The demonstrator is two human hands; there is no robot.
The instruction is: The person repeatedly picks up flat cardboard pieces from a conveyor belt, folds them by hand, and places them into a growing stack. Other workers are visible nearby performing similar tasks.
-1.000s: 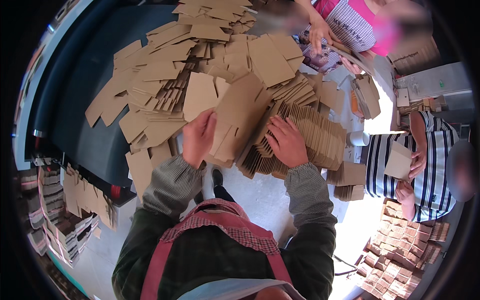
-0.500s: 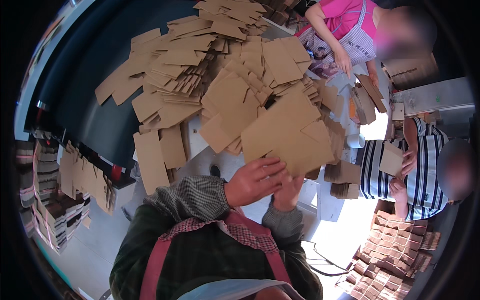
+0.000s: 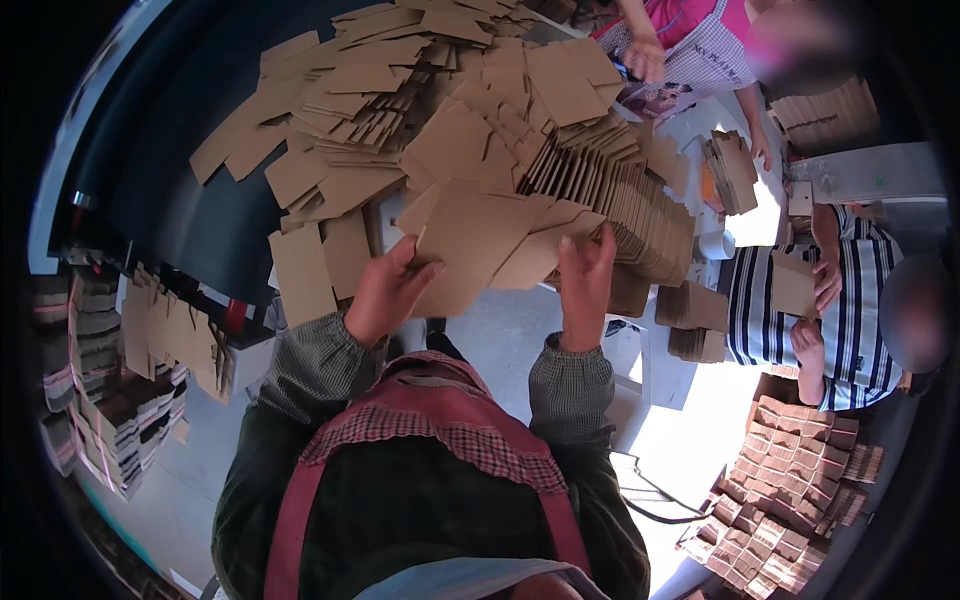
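Observation:
Between my two hands is a flat brown cardboard blank [image 3: 478,232], held out over the near side of the table. My left hand [image 3: 385,290] grips its left edge, thumb on top. At its right edge, where a flap shows, my right hand [image 3: 586,280] pinches the card between thumb and fingers. Just beyond lies a large heap of loose cardboard blanks [image 3: 350,115]. To the right of the held piece, a long row of blanks [image 3: 610,195] stands packed edge to edge.
A dark conveyor belt [image 3: 150,190] runs along the left. Bundled cardboard [image 3: 120,430] is stacked at lower left. At right, a person in a striped shirt [image 3: 815,310] holds a card; another in pink [image 3: 690,50] stands beyond. A white cup [image 3: 716,245] and stacked cartons [image 3: 785,480] are nearby.
My hands have moved apart, the left one leftward, and now hold the blank by opposite edges. The blank has come lower and nearer, uncovering the row behind. The person in pink has shifted their hands.

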